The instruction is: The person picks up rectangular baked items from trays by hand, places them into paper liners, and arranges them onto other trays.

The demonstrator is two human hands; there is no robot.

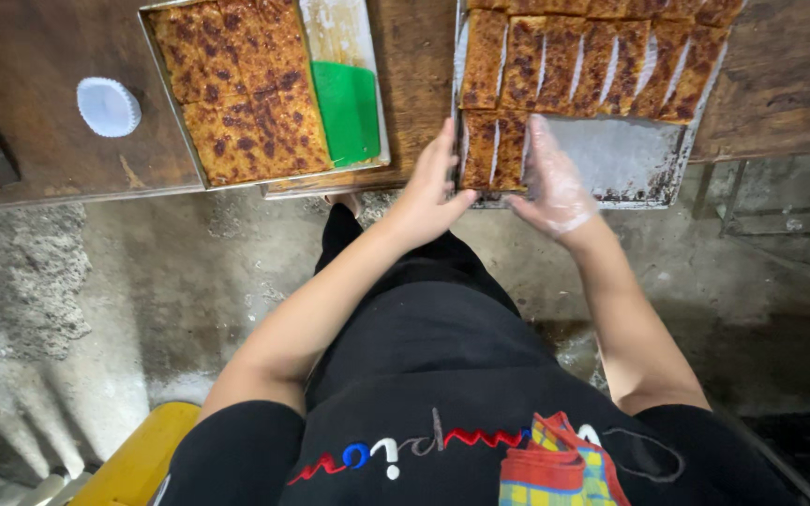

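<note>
At the near edge of the right-hand baking tray (630,164), two cut slices of browned cake (491,150) are clasped between both hands; the bare left hand (431,192) is pressed flat against their left side, the right hand (555,183), sheathed in a clear plastic glove, against their right; further slices (592,61) are ranged along the far side of the tray; to the left, an uncut slab (241,84) and a green scraper (347,112) are held in a second tray (172,103); a white paper cup (108,106) is set on the wooden table (30,56).
</note>
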